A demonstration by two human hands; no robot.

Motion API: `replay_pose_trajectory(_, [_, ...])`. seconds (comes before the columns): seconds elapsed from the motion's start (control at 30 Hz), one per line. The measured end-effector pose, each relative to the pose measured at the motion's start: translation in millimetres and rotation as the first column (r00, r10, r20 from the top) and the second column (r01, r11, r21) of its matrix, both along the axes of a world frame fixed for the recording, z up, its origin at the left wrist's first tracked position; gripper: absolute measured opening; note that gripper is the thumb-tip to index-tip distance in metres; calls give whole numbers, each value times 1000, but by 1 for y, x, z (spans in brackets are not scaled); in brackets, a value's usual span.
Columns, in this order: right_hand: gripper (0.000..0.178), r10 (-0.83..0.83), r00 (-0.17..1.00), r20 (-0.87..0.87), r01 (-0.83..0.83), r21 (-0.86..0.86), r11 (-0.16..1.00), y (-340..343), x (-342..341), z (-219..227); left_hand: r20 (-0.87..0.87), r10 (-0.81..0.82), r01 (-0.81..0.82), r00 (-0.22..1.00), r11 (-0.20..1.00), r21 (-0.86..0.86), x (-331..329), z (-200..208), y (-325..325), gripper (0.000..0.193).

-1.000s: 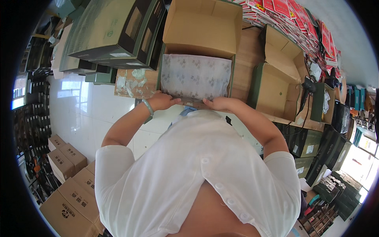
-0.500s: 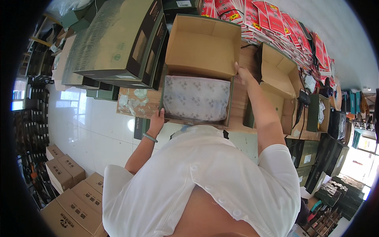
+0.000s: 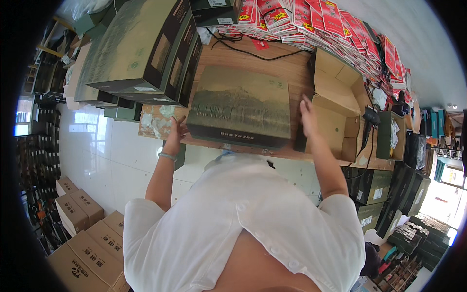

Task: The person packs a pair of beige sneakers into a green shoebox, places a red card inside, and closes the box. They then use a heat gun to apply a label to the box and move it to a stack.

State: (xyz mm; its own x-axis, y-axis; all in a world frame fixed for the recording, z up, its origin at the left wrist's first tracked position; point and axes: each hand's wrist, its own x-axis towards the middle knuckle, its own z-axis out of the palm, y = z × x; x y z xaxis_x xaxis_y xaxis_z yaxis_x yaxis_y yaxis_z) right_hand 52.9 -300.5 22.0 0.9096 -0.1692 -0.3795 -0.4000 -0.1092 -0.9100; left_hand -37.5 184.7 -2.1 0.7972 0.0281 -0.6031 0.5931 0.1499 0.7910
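A closed olive-brown shoebox (image 3: 238,104) with a mountain print and a dark front edge lies on the wooden table (image 3: 243,52) before me. Just off its left front corner is my left hand (image 3: 174,137), fingers apart and holding nothing. On the other side my right hand (image 3: 308,117) is held upright with its fingers stretched out, a small gap from the box's right edge. Close beyond that hand stands an open cardboard box (image 3: 335,112) with its lid folded back and a bare brown inside. The shoebox's contents are hidden under its lid.
Stacked shoeboxes (image 3: 141,53) rise at the left of the table. Red printed packets (image 3: 311,24) are heaped along the back, with a black cable (image 3: 258,57) before them. A black handheld tool (image 3: 371,121) hangs at the right. Brown cartons (image 3: 87,253) stand on the floor at lower left.
The lid has come down over the wrapped contents, and the shoebox is now closed. Both hands have let go of it and moved outward to its sides.
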Motion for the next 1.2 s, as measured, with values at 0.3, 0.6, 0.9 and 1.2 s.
replay_pose_trajectory(0.3, [85, 132, 976, -175, -169, -218, 961, 58, -74, -65, 14, -136, 115, 991, 882, 457, -3, -40, -33, 90])
replay_pose_trajectory(0.6, [81, 20, 998, -53, -24, -74, 997, 66, -84, -76, 116, -215, 183, 970, 955, 234, 34, -38, -26, 86])
replay_pose_trajectory(0.9, [69, 370, 868, 331, -178, -488, 854, 136, -50, 105, -72, 179, -192, 981, 877, -441, 79, -98, -11, 84])
replay_pose_trajectory(1.2, [78, 763, 488, 423, -210, -792, 574, 222, -16, 152, 59, 88, -57, 994, 913, -404, -2, -91, -84, 73])
